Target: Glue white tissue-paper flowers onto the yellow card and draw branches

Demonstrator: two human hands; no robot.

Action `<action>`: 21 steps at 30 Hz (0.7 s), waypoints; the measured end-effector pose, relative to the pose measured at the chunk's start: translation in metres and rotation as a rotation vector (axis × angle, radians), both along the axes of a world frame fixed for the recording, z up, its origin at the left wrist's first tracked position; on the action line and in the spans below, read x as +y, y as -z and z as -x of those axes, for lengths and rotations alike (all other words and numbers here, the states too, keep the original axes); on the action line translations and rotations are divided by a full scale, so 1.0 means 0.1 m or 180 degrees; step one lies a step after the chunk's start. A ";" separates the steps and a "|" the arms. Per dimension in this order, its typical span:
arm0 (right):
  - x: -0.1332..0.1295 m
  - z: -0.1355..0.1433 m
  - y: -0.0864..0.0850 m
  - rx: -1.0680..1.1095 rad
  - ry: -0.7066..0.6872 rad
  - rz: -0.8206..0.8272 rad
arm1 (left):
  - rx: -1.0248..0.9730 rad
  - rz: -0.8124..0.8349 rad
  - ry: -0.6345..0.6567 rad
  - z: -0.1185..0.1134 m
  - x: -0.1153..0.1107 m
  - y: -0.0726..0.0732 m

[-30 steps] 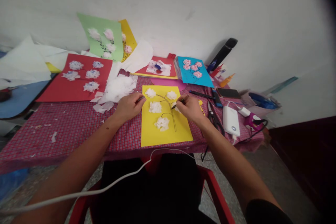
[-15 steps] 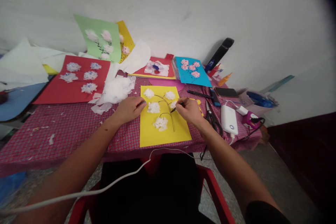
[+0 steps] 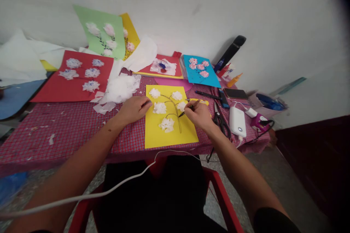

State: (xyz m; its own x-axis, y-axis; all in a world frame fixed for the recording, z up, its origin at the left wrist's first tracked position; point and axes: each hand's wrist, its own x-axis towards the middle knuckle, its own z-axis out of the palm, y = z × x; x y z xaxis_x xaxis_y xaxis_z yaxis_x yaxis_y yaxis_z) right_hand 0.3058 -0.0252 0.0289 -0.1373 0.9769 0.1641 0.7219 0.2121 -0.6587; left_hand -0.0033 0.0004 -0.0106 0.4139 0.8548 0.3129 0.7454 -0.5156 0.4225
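Observation:
My right hand (image 3: 199,113) is closed around a black pen (image 3: 182,113), its tip down at the drawn stem on a yellow sheet of paper (image 3: 164,141). Several white tissue-paper flowers (image 3: 159,108) sit on this sheet, linked by thin dark lines that curve off the stem. At the sheet's left edge rests my left hand (image 3: 135,109), fingers curled together around something small and dark that I cannot make out. Just behind my right hand lies a yellow cutter (image 3: 201,102), partly covered by it.
Torn white tissue (image 3: 120,89) is heaped behind my left hand. Finished flower sheets, red (image 3: 54,89), green (image 3: 82,18) and blue (image 3: 193,79), stand behind. Scissors (image 3: 222,123), a white power bank (image 3: 237,122) and a phone (image 3: 235,94) lie right. A white cable (image 3: 131,183) crosses in front.
The pen tip has shifted slightly down along the stem with my right hand. My left hand stays at the sheet's edge. The whole view has tilted a little.

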 end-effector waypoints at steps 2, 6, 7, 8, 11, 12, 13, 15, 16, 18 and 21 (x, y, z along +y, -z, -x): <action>-0.02 0.00 0.00 -0.0015 -0.0014 -0.0005 | 0.0015 -0.0006 -0.0005 0.00 0.00 -0.01; -0.03 -0.01 0.03 0.0024 0.0030 -0.0079 | 0.0063 -0.0018 0.0000 -0.01 -0.01 -0.02; -0.03 -0.01 0.04 0.0032 0.0040 -0.0109 | 0.0080 -0.0012 -0.0003 -0.01 -0.01 -0.02; -0.02 -0.01 0.05 0.0027 0.0038 -0.0137 | 0.0094 -0.0004 -0.0006 -0.01 -0.01 -0.03; -0.02 -0.02 0.07 0.0029 -0.0013 -0.0153 | 0.0115 0.0037 -0.0015 -0.01 -0.02 -0.04; -0.03 -0.03 0.07 0.0071 -0.0031 -0.0142 | 0.0116 0.0048 -0.0022 -0.01 -0.02 -0.04; -0.03 -0.03 0.08 0.0127 -0.0049 -0.0116 | 0.0118 0.0059 -0.0028 -0.01 -0.02 -0.04; -0.05 -0.04 0.08 0.0272 -0.0056 -0.0037 | 0.0117 0.0069 -0.0032 -0.02 -0.02 -0.05; -0.06 -0.04 0.08 0.0330 -0.0052 0.0015 | 0.0112 0.0068 -0.0031 -0.02 -0.02 -0.05; -0.09 -0.04 0.08 0.0402 -0.0039 0.0094 | 0.0092 0.0060 -0.0031 -0.02 -0.02 -0.05; -0.10 -0.04 0.08 0.0431 0.0004 0.0055 | 0.0070 0.0037 -0.0014 -0.02 -0.02 -0.04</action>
